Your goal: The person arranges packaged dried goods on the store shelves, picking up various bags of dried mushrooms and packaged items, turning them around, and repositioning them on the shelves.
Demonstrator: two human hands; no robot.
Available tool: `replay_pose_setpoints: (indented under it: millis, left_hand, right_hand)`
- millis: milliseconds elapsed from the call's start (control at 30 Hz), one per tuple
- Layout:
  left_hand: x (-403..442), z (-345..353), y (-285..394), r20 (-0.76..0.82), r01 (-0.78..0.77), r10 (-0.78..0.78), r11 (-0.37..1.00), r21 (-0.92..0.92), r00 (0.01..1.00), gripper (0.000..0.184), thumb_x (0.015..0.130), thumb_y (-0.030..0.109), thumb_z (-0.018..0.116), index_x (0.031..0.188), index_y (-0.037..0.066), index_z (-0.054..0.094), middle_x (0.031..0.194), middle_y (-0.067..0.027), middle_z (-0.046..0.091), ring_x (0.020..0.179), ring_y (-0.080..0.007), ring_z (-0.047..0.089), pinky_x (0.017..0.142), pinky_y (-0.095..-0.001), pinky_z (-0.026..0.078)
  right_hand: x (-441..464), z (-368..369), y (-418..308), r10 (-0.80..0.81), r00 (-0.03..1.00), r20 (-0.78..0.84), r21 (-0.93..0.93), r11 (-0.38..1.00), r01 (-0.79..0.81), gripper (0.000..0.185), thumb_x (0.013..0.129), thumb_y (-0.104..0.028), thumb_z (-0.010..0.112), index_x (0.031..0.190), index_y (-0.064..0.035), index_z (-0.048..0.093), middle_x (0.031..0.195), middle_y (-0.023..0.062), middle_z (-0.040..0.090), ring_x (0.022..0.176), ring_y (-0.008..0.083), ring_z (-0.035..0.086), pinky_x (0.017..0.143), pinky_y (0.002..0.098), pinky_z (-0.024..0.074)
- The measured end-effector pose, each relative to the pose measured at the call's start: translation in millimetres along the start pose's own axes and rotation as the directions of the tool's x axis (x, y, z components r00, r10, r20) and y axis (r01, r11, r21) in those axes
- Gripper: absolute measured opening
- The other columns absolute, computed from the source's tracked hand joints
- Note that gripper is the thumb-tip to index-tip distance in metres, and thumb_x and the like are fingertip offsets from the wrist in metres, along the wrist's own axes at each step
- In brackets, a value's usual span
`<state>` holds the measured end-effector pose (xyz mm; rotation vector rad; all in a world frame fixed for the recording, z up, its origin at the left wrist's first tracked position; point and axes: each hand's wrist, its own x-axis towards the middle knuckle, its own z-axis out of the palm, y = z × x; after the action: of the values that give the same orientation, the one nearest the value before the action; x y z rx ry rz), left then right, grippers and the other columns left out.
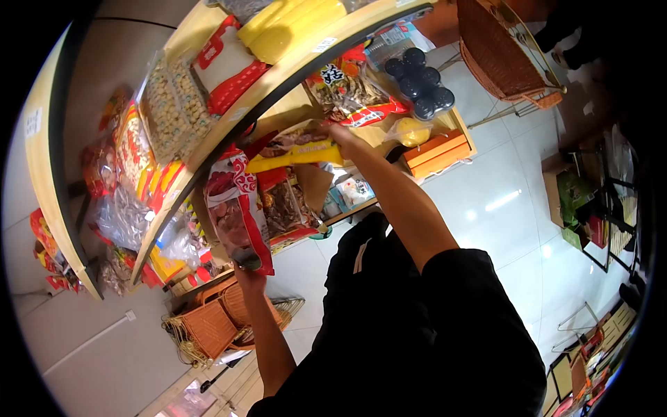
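My left hand [249,276] is closed on the lower end of a red-and-clear bag [233,212] with dark red contents, which stands in front of the shelf. My right hand [339,136] reaches over the shelf and grips the edge of a bag with a yellow band [295,156]; its fingertips are partly hidden. Just below that band lies another bag of brown dried goods [283,201], beside the red-and-clear one.
An upper wooden shelf [306,54] carries packaged foods. On the lower shelf are a mushroom bag [351,87], dark round-topped jars [420,82] and an orange box [438,153]. Wicker baskets [208,326] stand lower left, another [497,59] upper right. A person's dark-clothed legs show top right.
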<state>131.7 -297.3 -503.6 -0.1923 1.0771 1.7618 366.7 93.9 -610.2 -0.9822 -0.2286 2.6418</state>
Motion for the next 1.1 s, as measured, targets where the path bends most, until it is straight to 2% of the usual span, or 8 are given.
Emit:
replay_pose_setpoints:
  millis: [267,333,500,600,733,900,967,1100]
  left_hand:
    - [-3,0,-16,-0.093,-0.109,0.109,0.994,-0.002,0.99,0.049,0.096,0.048,0.045,0.125,0.009,0.052,0.121,-0.007,0.06,0.114,-0.0251,0.056,0.1,-0.043,0.044]
    - [-10,10,-18,-0.157,-0.111,0.103,0.993,-0.043,0.982,0.049,0.096,0.048,0.047,0.124,0.009,0.053,0.12,-0.0073,0.061,0.113,-0.0254,0.057,0.1,-0.0427,0.045]
    - [-4,11,-27,-0.273,-0.115,0.103,0.993,-0.03,0.956,0.053,0.094,0.049,0.05,0.127,0.008,0.048,0.123,-0.009,0.056,0.111,-0.0278,0.056,0.1,-0.0461,0.044]
    - [-4,4,-37,-0.138,-0.167,0.161,0.985,-0.033,0.977,0.054,0.093,0.048,0.051,0.131,0.01,0.045,0.128,-0.0093,0.052,0.115,-0.0281,0.053,0.1,-0.0476,0.044]
    - [-13,19,-41,-0.192,-0.117,0.106,0.992,-0.047,0.976,0.048,0.093,0.043,0.051,0.13,0.013,0.046,0.132,-0.0099,0.046,0.12,-0.0283,0.048,0.1,-0.0482,0.044]
    - [-21,37,-48,-0.294,-0.169,0.164,0.986,0.009,0.942,0.044,0.091,0.042,0.053,0.128,0.019,0.048,0.128,-0.0098,0.042,0.119,-0.0283,0.045,0.099,-0.0494,0.043]
    - [-17,21,-53,-0.263,-0.16,0.171,0.985,0.065,0.95,0.042,0.089,0.04,0.055,0.125,0.018,0.049,0.121,-0.0088,0.044,0.113,-0.0275,0.047,0.098,-0.0484,0.044]
    - [-22,15,-54,-0.357,-0.083,0.095,0.995,0.05,0.929,0.038,0.087,0.029,0.059,0.121,0.016,0.049,0.111,-0.0083,0.048,0.104,-0.0258,0.05,0.089,-0.0446,0.046]
  right_hand:
    - [-10,-67,59,-0.116,0.993,0.036,-0.542,0.832,0.117,0.034,0.088,-0.031,0.064,0.103,0.0005,0.065,0.093,0.0106,0.07,0.074,0.0222,0.068,0.068,0.0364,0.0546]
    - [-21,-76,62,-0.183,0.982,-0.049,-0.829,0.555,0.062,0.039,0.088,-0.034,0.062,0.1,0.0033,0.066,0.092,0.0127,0.07,0.075,0.0215,0.068,0.068,0.0341,0.0527]
    - [-39,-80,75,-0.343,0.931,-0.128,-0.927,0.375,0.011,0.052,0.087,-0.044,0.059,0.107,0.0046,0.062,0.087,0.0219,0.068,0.087,0.0324,0.068,0.08,0.0426,0.0519]
    - [-42,-72,90,-0.67,0.742,-0.018,-1.0,0.015,-0.011,0.054,0.085,-0.029,0.06,0.128,-0.0005,0.046,0.111,0.0285,0.058,0.107,0.0452,0.053,0.095,0.049,0.042]
    - [-64,-37,94,-0.83,0.541,0.136,-0.988,-0.073,0.136,0.049,0.078,-0.016,0.064,0.122,-0.0024,0.048,0.105,0.0246,0.056,0.102,0.0432,0.053,0.092,0.0486,0.0425]
    - [-75,0,127,-0.743,0.602,0.294,-0.922,-0.055,0.382,0.049,0.078,-0.015,0.067,0.122,-0.004,0.049,0.1,0.02,0.058,0.091,0.0323,0.059,0.078,0.0413,0.0481]
    - [-88,26,140,-0.448,0.86,0.244,-0.752,0.472,0.46,0.051,0.08,-0.02,0.069,0.122,0.0001,0.047,0.105,0.0194,0.057,0.097,0.0319,0.06,0.082,0.0399,0.0482]
    - [-108,55,163,-0.274,0.914,0.3,-0.796,0.456,0.398,0.058,0.082,-0.024,0.07,0.128,0.0011,0.044,0.11,0.019,0.057,0.097,0.0265,0.061,0.082,0.0359,0.0497]
